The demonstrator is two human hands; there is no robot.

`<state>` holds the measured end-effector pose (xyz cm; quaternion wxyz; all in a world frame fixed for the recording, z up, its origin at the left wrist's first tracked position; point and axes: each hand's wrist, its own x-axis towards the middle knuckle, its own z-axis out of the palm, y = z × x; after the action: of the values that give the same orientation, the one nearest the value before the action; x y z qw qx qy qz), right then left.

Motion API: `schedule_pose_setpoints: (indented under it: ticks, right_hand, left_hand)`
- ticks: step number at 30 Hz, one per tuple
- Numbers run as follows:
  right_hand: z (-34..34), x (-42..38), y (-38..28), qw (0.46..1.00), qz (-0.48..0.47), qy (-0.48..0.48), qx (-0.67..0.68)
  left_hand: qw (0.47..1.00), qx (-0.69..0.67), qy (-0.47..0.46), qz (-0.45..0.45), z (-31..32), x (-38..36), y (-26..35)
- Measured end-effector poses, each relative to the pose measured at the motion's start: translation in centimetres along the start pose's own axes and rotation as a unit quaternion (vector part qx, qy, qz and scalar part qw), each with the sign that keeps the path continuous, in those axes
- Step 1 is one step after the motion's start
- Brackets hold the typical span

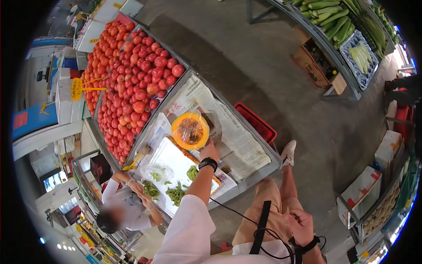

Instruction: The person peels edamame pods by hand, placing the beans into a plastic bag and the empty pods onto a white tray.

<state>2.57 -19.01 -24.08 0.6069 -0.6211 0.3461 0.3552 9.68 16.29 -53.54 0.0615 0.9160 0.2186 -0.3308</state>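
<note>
I see left hand (210, 152) just beside wrapped cut pumpkin (190, 131) on newspaper (241, 152); right hand (301, 226) near shorts (260, 209); red fruit (132, 94) heaped nearby.

This is a produce shop or market: tomatoes (136, 83) heaped in a bin, yellow tags (77, 89), a newspaper-lined bench (237, 154) with cut, wrapped pumpkin (190, 131), and long green vegetables (336, 20) on a rack at the upper right.

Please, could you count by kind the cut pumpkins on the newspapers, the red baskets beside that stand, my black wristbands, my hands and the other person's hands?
Cut pumpkin: 1
Red basket: 1
Black wristbands: 2
Your hands: 2
Other person's hands: 2
Total: 8
</note>
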Motion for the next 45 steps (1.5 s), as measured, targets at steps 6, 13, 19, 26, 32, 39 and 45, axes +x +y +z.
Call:
schedule_pose_setpoints:
  ticks: [6, 13, 19, 26, 32, 39, 45]
  right_hand:
    - [-0.1, -1.4, -1.6, 0.998, -0.045, -0.036, -0.039]
    - [-1.0, -5.9, -6.2, 0.97, -0.199, -0.106, -0.092]
    - [-1.1, -12.5, -11.1, 0.954, -0.243, -0.103, -0.142]
    - [-1.5, -19.1, -12.8, 0.954, -0.266, -0.12, 0.077]
    - [-1.9, -21.4, -12.8, 0.945, -0.296, -0.107, 0.087]
    - [-0.5, -22.7, -12.7, 0.938, -0.325, -0.096, 0.074]
    - [0.0, -24.1, -13.4, 0.929, -0.298, -0.145, 0.162]
  left_hand:
    - [0.959, -0.259, 0.014, 0.117, -2.7, -4.3, 0.4]
    - [0.611, -0.706, -0.358, 0.023, -18.1, -19.6, 4.6]
    - [0.475, -0.758, -0.398, 0.204, -28.1, -31.8, 8.9]
    - [0.488, -0.738, -0.371, 0.282, -33.0, -40.3, 12.6]
    - [0.47, -0.765, -0.373, 0.234, -33.8, -43.1, 13.2]
    - [0.371, -0.792, -0.448, 0.186, -32.6, -44.3, 12.9]
    - [0.399, -0.79, -0.429, 0.18, -33.1, -44.4, 13.0]
